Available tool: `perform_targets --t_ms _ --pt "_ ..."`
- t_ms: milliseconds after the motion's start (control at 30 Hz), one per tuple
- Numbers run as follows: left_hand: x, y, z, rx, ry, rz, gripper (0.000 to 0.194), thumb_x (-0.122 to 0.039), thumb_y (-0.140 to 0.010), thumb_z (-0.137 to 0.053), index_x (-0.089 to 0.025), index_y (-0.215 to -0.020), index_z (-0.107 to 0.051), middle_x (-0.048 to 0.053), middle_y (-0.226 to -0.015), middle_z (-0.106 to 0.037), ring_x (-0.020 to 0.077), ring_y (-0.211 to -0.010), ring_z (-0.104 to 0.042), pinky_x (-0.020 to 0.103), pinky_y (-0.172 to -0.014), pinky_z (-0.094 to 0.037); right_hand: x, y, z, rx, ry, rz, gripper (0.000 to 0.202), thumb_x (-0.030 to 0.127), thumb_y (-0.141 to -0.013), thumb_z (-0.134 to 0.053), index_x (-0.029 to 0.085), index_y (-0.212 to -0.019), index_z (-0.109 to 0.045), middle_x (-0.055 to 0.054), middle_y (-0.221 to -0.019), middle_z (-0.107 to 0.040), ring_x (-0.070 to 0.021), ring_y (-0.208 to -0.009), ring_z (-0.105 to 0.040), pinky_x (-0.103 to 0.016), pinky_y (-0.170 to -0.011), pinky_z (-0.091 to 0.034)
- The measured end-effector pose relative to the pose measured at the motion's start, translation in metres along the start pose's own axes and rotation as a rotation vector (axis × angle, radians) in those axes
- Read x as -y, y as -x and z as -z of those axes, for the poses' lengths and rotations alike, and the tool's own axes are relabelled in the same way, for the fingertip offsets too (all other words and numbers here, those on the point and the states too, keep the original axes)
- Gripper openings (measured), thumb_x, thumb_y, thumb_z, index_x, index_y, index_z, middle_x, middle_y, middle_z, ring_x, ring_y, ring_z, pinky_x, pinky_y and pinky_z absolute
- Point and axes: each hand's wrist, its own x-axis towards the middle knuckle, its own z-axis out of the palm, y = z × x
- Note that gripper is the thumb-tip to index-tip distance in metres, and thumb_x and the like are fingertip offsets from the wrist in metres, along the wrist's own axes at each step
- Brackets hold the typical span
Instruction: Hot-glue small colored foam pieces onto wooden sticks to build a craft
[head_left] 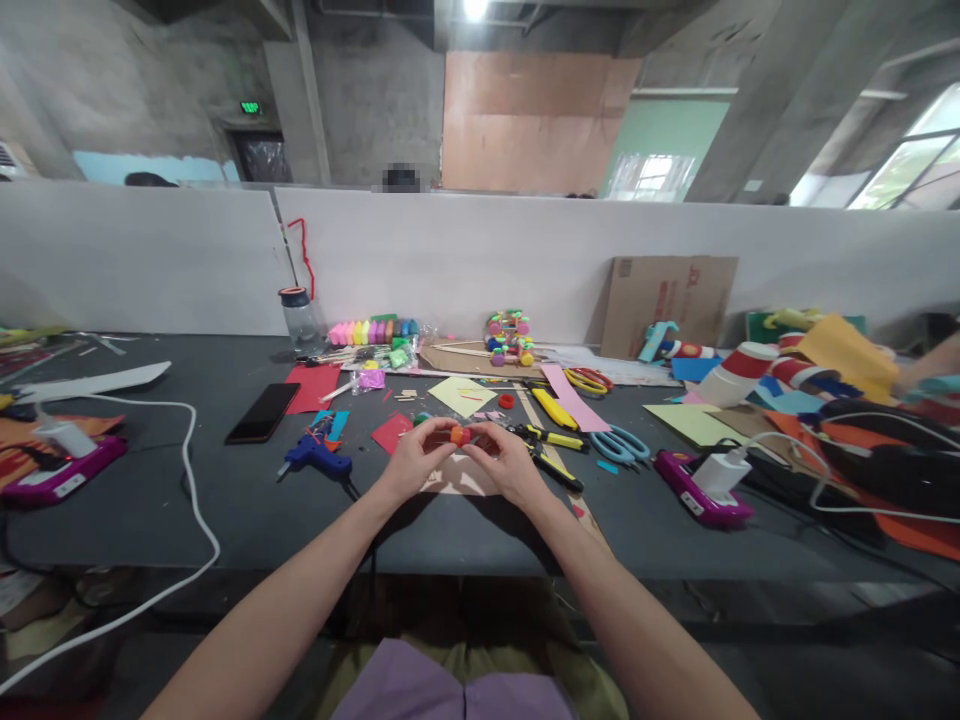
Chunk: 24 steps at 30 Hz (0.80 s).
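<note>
Both my hands meet over the middle of the dark table (285, 510), fingertips pinched around a small orange and red piece (460, 435). My left hand (421, 458) grips its orange side, and my right hand (504, 460) holds the red side. The piece is too small to make out in detail. Beneath my hands lies a pale sheet of cardboard (457, 480). A red paper piece (390, 432) is just left of my fingers, and yellow-handled pliers (559, 438) lie to the right.
A blue glue gun (316, 456) and black phone (264, 412) lie left. Blue scissors (621, 446), a yellow cutter (555, 408) and a purple power strip (701, 490) are right. Behind stand colourful clay pieces (373, 332), a small wheeled model (510, 338) and a jar (298, 315).
</note>
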Motion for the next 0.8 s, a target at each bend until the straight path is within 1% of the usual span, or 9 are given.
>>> perform_targets --t_ms 67,133,200,300,400,500,633,700,800 --pt "0.0021 -0.0008 -0.0003 -0.029 0.011 0.02 0.036 -0.035 -0.077 -0.064 -0.015 -0.106 -0.059 0.011 -0.11 -0.064 0.0209 -0.1 -0.062 0.034 -0.088 -0.049 0.0001 -0.0001 0.0003 -0.029 -0.002 0.008 0.024 0.028 -0.082 -0.062 0.018 -0.103 -0.061 -0.005 -0.088 -0.065 -0.0158 -0.071 -0.059 -0.029 -0.065 -0.048" --pt "0.0037 -0.0014 -0.0002 -0.053 0.006 0.051 0.036 -0.038 -0.078 -0.061 -0.014 -0.105 -0.06 0.01 -0.107 -0.065 0.0206 -0.095 -0.063 0.033 -0.082 -0.052 0.0011 -0.0001 0.0006 -0.041 0.003 0.031 0.024 0.027 -0.082 -0.062 0.019 -0.105 -0.06 -0.005 -0.091 -0.064 -0.0153 -0.071 -0.059 -0.028 -0.065 -0.048" --pt "0.0042 -0.0017 0.0002 -0.047 -0.02 0.065 0.036 -0.04 -0.079 -0.06 -0.015 -0.103 -0.061 0.009 -0.103 -0.066 0.0197 -0.089 -0.063 0.032 -0.077 -0.052 0.0024 0.0002 0.0009 -0.03 0.009 0.055 0.025 0.026 -0.082 -0.062 0.02 -0.106 -0.059 -0.005 -0.093 -0.063 -0.0149 -0.072 -0.059 -0.029 -0.067 -0.048" --pt "0.0026 -0.0016 0.0008 -0.031 -0.061 0.05 0.032 -0.039 -0.078 -0.062 -0.015 -0.1 -0.062 0.007 -0.098 -0.067 0.0187 -0.088 -0.063 0.032 -0.079 -0.051 0.0035 0.0006 0.0012 0.002 0.025 0.065 0.024 0.024 -0.082 -0.062 0.02 -0.105 -0.059 -0.004 -0.091 -0.063 -0.0152 -0.073 -0.059 -0.029 -0.068 -0.048" --pt "0.0007 -0.0012 0.0011 -0.025 -0.048 0.058 0.031 -0.037 -0.076 -0.064 -0.015 -0.098 -0.062 0.007 -0.095 -0.067 0.0183 -0.087 -0.063 0.031 -0.079 -0.05 0.0027 0.001 0.0013 0.016 0.032 0.062 0.023 0.024 -0.082 -0.062 0.02 -0.104 -0.059 -0.004 -0.089 -0.063 -0.0156 -0.074 -0.058 -0.029 -0.067 -0.048" --pt "0.0002 -0.0011 0.0009 -0.02 -0.046 0.055 0.03 -0.036 -0.076 -0.064 -0.015 -0.097 -0.062 0.007 -0.094 -0.067 0.018 -0.085 -0.063 0.031 -0.078 -0.05 0.001 0.001 0.0006 0.021 0.033 0.068 0.023 0.024 -0.082 -0.061 0.02 -0.105 -0.059 -0.004 -0.09 -0.063 -0.0157 -0.074 -0.058 -0.029 -0.067 -0.048" --pt "0.002 -0.0012 -0.0004 -0.027 -0.027 0.041 0.029 -0.035 -0.075 -0.066 -0.015 -0.096 -0.062 0.007 -0.094 -0.066 0.0182 -0.087 -0.062 0.032 -0.08 -0.05 -0.0003 0.0007 -0.0009 0.02 0.026 0.057 0.028 0.024 -0.081 -0.062 0.02 -0.109 -0.058 -0.005 -0.094 -0.063 -0.0153 -0.073 -0.059 -0.029 -0.067 -0.048" --pt "0.0031 -0.0011 -0.0012 -0.02 0.014 0.037 0.032 -0.033 -0.073 -0.068 -0.015 -0.098 -0.061 0.007 -0.095 -0.065 0.0182 -0.089 -0.062 0.032 -0.081 -0.049 -0.0003 0.0007 -0.0011 0.02 0.028 0.056 0.028 0.024 -0.082 -0.062 0.02 -0.109 -0.058 -0.005 -0.095 -0.064 -0.0155 -0.074 -0.059 -0.029 -0.067 -0.048" --pt "0.0032 -0.0007 -0.0018 -0.004 0.065 0.039 0.038 -0.032 -0.074 -0.068 -0.015 -0.106 -0.057 0.009 -0.101 -0.064 0.0186 -0.093 -0.061 0.032 -0.082 -0.049 0.0001 0.001 -0.0006 0.02 0.029 0.062 0.026 0.025 -0.082 -0.061 0.02 -0.107 -0.059 -0.005 -0.094 -0.064 -0.016 -0.076 -0.06 -0.029 -0.068 -0.049"
